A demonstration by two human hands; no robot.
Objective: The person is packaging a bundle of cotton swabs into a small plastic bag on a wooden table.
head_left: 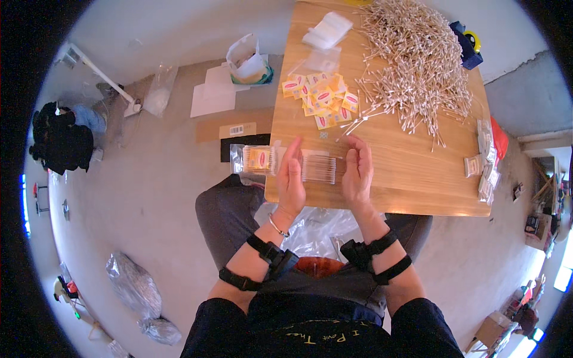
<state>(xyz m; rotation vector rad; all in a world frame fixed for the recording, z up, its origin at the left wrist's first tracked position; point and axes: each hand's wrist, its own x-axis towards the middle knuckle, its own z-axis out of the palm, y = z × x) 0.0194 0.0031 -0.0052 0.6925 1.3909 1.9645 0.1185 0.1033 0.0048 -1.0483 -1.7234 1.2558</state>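
"Between the left hand [291, 179] and the right hand [358, 170], near the front edge of the wooden table [418, 194], what is lying?"

"One row of cotton swabs [319, 170], side by side, sticks pointing away from the body. They are blurring together, so I am not managing an exact count."

"Are the two hands gripping it?"

"No, both are standing open, one on each side, fingers extended and palms roughly facing. The right is leaving a small gap; whether the left is touching the row, I am not able to tell."

"How are you expecting it to handle?"

"I am guessing light, with thin, fairly stiff sticks that are probably snapping easily, and soft tips. If nothing is binding them, they are likely to be rolling apart, so I am favouring a gentle hold on both outer sides at once, sparing the cotton."

"And what are you counting around it?"

"One clear pack [259, 159] is lying at the table's left edge. Beyond the hands, yellow cards [322, 98] are overlapping, more than five showing. One heap of swabs [412, 65] is defying any count. Near the right edge, at least three small packs [489, 177] are crowding together."
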